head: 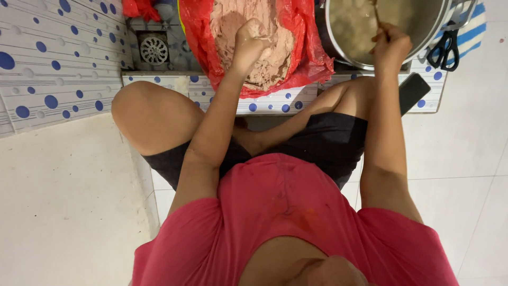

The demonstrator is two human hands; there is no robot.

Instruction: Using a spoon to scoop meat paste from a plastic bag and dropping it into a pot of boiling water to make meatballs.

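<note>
At the top centre of the frame, a pinkish paste mound (259, 47) lay on a red plastic bag (307, 58). The metal pot (365, 32) sat upper right. The left hand (248, 42) pressed curled into the paste; the right hand (390, 45) gripped a thin stick (377, 13) over the pot.

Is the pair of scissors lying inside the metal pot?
No, the black-handled scissors lie outside the metal pot, beside its rim on a striped cloth.

paste (264, 53) in bag (312, 58), pot (338, 50) right
</note>
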